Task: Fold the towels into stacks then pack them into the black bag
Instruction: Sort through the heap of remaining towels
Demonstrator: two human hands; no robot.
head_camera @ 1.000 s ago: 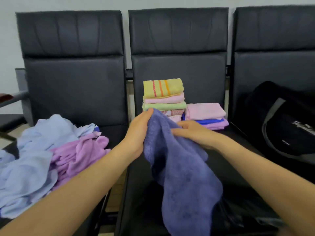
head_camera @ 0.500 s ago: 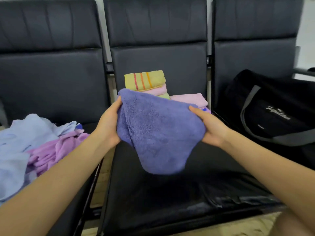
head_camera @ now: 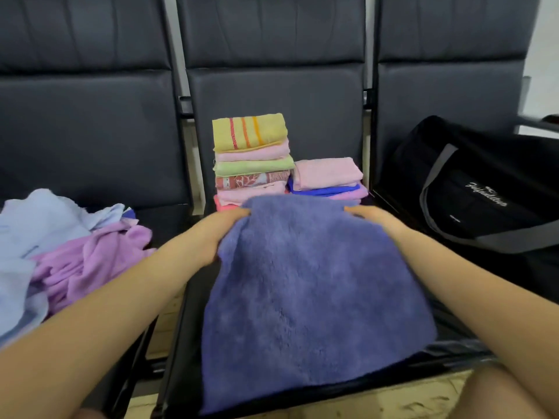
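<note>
A fluffy blue-purple towel (head_camera: 311, 297) lies spread over the front of the middle seat (head_camera: 187, 328). My left hand (head_camera: 211, 234) grips its far left corner and my right hand (head_camera: 375, 220) grips its far right corner. Behind it stand two folded stacks. The tall stack (head_camera: 251, 158) has a yellow striped towel on top. The low stack (head_camera: 328, 178) to its right has a pink towel on top. The black bag (head_camera: 484, 201) sits on the right seat. Unfolded towels, light blue (head_camera: 39, 228) and lilac (head_camera: 90, 261), are heaped on the left seat.
Three black padded chairs stand in a row, with backrests (head_camera: 272, 86) rising right behind the stacks. The bag's grey strap (head_camera: 499, 241) hangs over its front. Pale floor (head_camera: 417, 403) shows below the seat's front edge.
The towel hung from my hands in the air a second ago. Both hands moved apart and down, and it now lies flat on the middle seat. The view tilted downward.
</note>
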